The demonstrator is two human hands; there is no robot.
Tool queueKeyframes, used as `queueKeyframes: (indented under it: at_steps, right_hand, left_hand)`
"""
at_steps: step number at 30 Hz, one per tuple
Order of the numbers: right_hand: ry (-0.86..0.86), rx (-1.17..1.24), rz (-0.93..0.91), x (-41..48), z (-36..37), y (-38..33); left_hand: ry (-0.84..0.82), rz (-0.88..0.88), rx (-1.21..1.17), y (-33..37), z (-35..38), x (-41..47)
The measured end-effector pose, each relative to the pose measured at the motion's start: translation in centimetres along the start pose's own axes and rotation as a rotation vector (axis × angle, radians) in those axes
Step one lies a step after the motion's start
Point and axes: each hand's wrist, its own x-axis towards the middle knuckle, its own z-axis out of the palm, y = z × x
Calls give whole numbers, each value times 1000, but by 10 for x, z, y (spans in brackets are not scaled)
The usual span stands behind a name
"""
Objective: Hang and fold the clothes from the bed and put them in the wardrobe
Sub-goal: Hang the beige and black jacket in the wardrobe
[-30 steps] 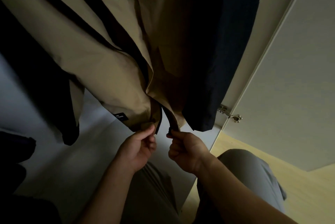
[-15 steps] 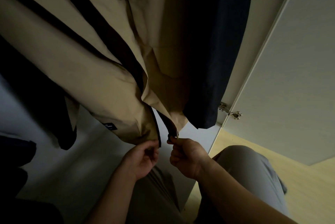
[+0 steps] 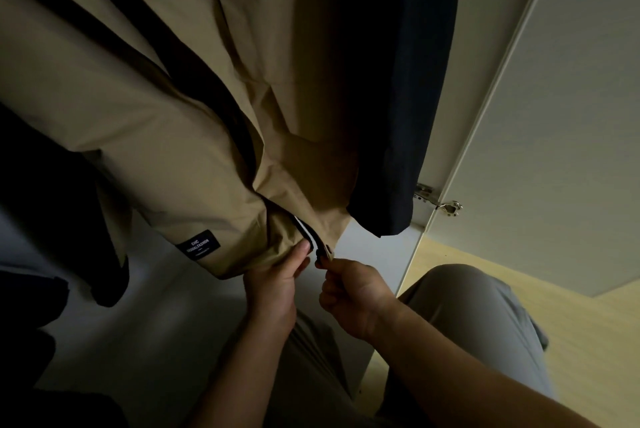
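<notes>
At the hem, my left hand [image 3: 273, 285] pinches the jacket [image 3: 166, 137], my right hand [image 3: 353, 292] pinches its zipper [image 3: 320, 254]; the fabric seems light, soft, slippery.

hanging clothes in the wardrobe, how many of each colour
tan jacket: 1
navy garment: 1
black garment: 1
total: 3 hanging; the dark shapes at lower left are too dim to count
</notes>
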Motion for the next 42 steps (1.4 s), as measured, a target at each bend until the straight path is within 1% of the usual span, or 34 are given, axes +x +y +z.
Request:
queueKeyframes:
  at_steps: [7, 10, 16, 20, 25, 28, 32, 36, 42]
  right_hand:
    - [18, -24, -9, 0, 7, 1]
    - [30, -27, -11, 0, 9, 1]
    - [46, -43, -25, 1, 13, 4]
    - [42, -45, -46, 0, 14, 5]
    - [39, -35, -38, 1, 14, 3]
    - [28, -37, -29, 2, 12, 3]
    - [-1, -2, 14, 0, 10, 4]
    - [-25, 47, 64, -5, 8, 0]
    - [-53, 14, 86, -6, 12, 6]
  left_hand:
    - [46, 9, 3, -6, 0, -4]
    - [50, 57, 25, -8, 0, -1]
    - [34, 157, 186, -11, -3, -1]
    - [72, 168, 231, -8, -3, -2]
    - [69, 203, 335, -11, -5, -1]
    - [31, 207, 335, -8, -7, -3]
    - [-65, 224, 425, -4, -13, -1]
    - [-100, 212, 533, -3, -22, 2]
    - [-19, 227, 695, -6, -35, 4]
